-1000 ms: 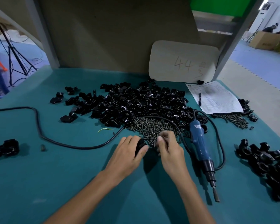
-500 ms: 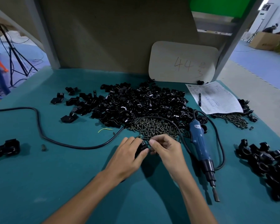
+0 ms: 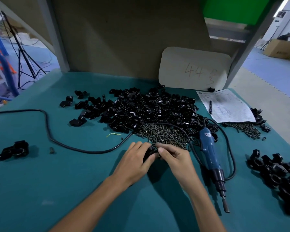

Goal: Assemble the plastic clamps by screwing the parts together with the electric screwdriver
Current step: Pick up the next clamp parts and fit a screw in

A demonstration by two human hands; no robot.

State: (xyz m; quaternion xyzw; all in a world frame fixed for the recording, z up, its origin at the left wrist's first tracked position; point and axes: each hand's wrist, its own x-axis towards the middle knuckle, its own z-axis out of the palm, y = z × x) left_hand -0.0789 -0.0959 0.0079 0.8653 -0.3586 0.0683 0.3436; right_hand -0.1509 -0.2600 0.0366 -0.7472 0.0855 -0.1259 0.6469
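Bare surface [image 3: 60,190] fills the lower left of the frame; the cable [image 3: 94,152] loops across the middle left; the heap of black parts [image 3: 141,109] blocks the centre; the electric screwdriver [image 3: 211,158] lies lower right, clamps [image 3: 278,174] crowding the right edge.

The left forearm [image 3: 94,201] and the right forearm [image 3: 203,203] slant toward each other from the lower edge, both bare. The left hand [image 3: 136,162] has its back turned up, and its fingers curl around a black clamp part [image 3: 148,154]. The right hand [image 3: 176,158] is just beside it, with bent fingers. Its thumb and forefinger pinch at the top of the same part.
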